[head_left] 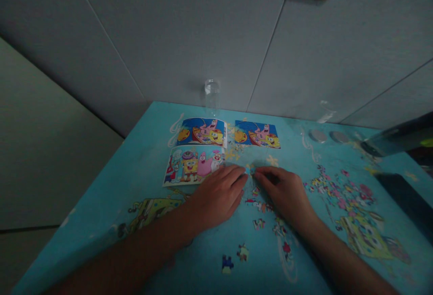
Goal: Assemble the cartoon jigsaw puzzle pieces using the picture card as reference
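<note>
Small light-blue jigsaw puzzle pieces [250, 170] sit between my two hands' fingertips, just above the table or on it. My left hand [219, 193] pinches at their left side, its thumb and index finger closed. From the right, my right hand [286, 190] pinches the same small group with thumb and index finger. Below the hands lie joined puzzle pieces [260, 205] and a small cluster [259, 224]. A dark blue piece [227, 264] and a yellowish one [242, 253] lie nearer to me. My left hand partly covers a cartoon picture card [192, 166].
Two blue cartoon cards [203, 131] [257, 134] lie farther back. A loose pile of puzzle pieces [341, 191] spreads at right, beside a dark flat object [406, 200]. Clear tube [213, 96], round lids [318, 135] and a dark bottle [395, 137] stand near the wall.
</note>
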The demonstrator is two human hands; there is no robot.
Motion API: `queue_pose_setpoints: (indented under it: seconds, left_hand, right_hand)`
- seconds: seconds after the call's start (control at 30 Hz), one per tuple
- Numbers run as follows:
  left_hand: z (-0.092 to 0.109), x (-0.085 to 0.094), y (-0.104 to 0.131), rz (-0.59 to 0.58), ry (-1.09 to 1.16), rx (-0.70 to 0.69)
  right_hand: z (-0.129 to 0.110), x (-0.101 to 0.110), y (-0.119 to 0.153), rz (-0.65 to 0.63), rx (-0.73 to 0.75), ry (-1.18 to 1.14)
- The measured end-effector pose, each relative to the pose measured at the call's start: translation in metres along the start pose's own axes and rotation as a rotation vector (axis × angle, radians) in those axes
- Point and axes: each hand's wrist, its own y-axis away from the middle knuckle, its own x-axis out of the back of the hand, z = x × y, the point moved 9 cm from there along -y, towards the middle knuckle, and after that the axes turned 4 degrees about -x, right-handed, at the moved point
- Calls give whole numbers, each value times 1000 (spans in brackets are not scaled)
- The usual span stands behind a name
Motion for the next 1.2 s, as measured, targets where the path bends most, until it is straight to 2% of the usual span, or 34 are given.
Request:
queue_pose_setpoints:
  seconds: [0.1,0.23,0.3,0.47,0.63,0.83,1.2]
  left_hand:
    - [-1,0,1,4,4,8]
    - [-2,0,2,5,5,7]
    - [-2,-1,2,-2,2,5]
    - [-2,-2,1,3,-11,-6]
    - [-2,-2,1,6,-8,-6]
    - [-1,1,0,18,1,-6]
    - [2,2,-3,-11,-23,-13]
  right_hand:
    - [6,13,-1,50,9,43]
    - [17,42,-7,173,52,124]
    - [18,48,-10,174,112,146]
    - [6,33,-10,49,291,172]
    - [-10,15,-4,25,395,257]
    - [-14,4,-2,29,437,332]
    - [0,-1,-11,39,427,333]
